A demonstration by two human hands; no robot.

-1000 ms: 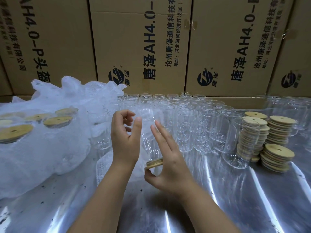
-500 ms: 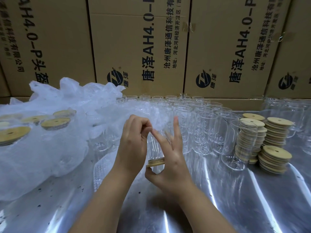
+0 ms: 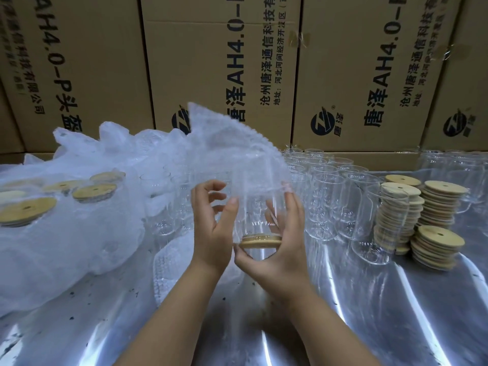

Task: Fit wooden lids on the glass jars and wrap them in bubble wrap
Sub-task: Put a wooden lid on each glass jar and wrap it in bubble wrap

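Where the hands meet: one clear glass jar (image 3: 260, 215), one round wooden lid (image 3: 260, 241) on its lower end.
Right hand (image 3: 285, 249): curled round that jar, thumb under the lid.
Left hand (image 3: 211, 233): thumb on the glass, fingers curled; hold unclear.
Above the grip: one translucent bubble wrap sheet (image 3: 224, 143).
Right of the grip: four stacks of loose wooden lids (image 3: 435, 235).

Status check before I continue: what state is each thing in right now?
held jar: lidded, tilted, lid end toward camera, not yet wrapped
lid: seated on the held jar
bubble wrap: loose, raised above the held jar
left hand: seems to pinch the bubble wrap edge
right hand: grips the held jar
bare jars: upright, no lids
spare lids: stacked, loose
wrapped jars: lidded, in wrap, at left
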